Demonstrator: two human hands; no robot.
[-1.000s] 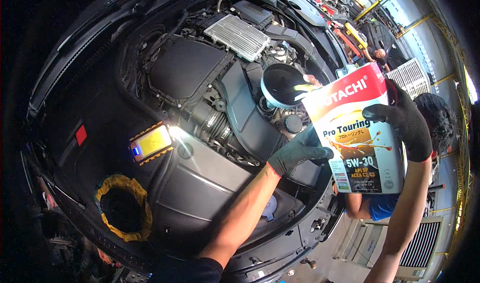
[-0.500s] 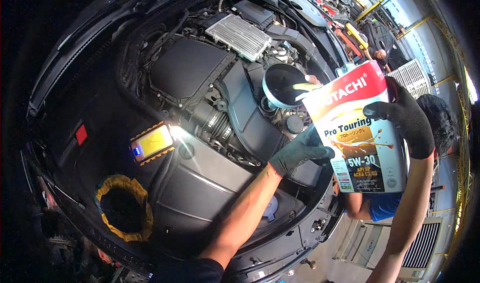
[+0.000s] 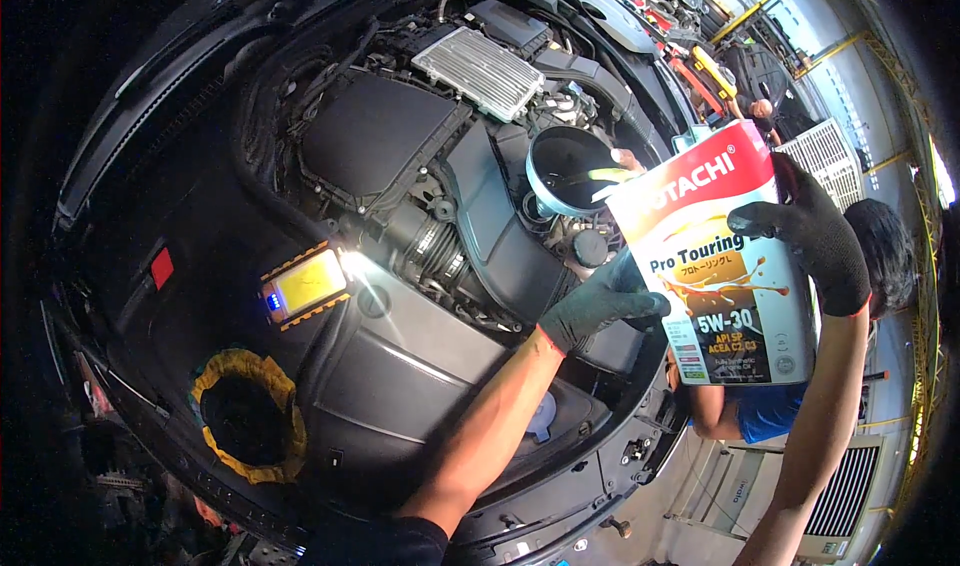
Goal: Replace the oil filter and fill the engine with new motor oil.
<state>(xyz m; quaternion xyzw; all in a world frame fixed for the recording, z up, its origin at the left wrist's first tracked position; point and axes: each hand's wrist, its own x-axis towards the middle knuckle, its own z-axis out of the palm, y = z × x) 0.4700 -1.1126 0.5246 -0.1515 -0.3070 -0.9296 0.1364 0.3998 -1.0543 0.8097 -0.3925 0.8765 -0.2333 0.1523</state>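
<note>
My gloved left hand (image 3: 605, 309) and gloved right hand (image 3: 812, 234) hold a printed engine oil can (image 3: 715, 276) between them. The left grips its near-left edge; the right wraps round its right side. The can leans left toward a dark funnel (image 3: 570, 149) with a pale rim, set in the engine bay. A yellowish spout or stream (image 3: 608, 174) reaches from the can's upper left corner over the funnel; I cannot tell which it is. A bare fingertip (image 3: 626, 158) of another person shows beside that corner. Beneath the can is a round black cap (image 3: 589, 249).
A lit yellow work lamp (image 3: 309, 286) and a yellow-brown cloth ring (image 3: 205, 396) lie on the dark front-left area. A ribbed silver cooler (image 3: 478, 71) and black engine cover (image 3: 380, 141) sit farther back. Another person (image 3: 880, 251), partly hidden by the can, stands at right.
Almost nothing differs. The can and both hands have shifted very slightly to the right, still tilted over the funnel.
</note>
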